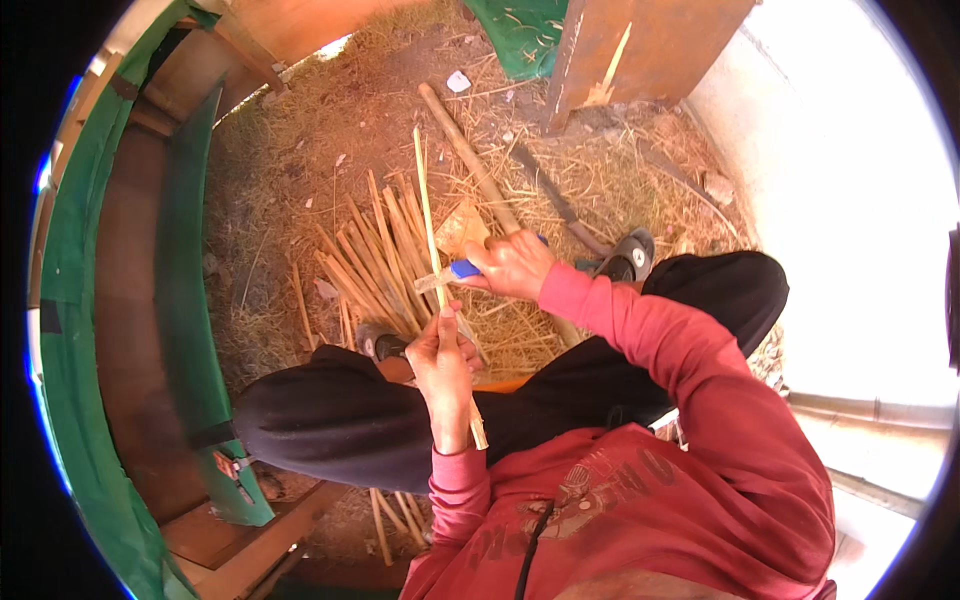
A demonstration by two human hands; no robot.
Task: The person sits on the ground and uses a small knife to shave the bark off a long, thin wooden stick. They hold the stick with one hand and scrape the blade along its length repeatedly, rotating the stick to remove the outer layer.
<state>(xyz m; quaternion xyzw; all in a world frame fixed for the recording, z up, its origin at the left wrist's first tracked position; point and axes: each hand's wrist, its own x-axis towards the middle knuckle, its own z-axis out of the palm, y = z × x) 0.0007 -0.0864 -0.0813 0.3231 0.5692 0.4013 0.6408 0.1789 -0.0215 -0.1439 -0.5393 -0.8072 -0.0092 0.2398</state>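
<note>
Over the crossed legs in black trousers (330,405), the head view shows two hands close together but not touching. The left hand (445,358) is wrapped around a long, thin, pale yellow wooden stick (432,235), with the thumb lying along it. The right hand (515,265) grips a small knife with a blue handle and a wide, dull blade (448,276).

The stick is up in the air in front of the body. It points away from the person, and its far tip leans a little to the left. Its near end pokes out below the left wrist. The blade comes in from the right and lies across the stick, just past the left thumb. So the left hand is the nearer one, right on the stick, and the right hand is off to its right side.

Past the stick, on the ground, lie a fan of thin tan wooden sticks (380,250), a long round brown pole (465,150) and a long, dark, flat blade (545,185).
</note>
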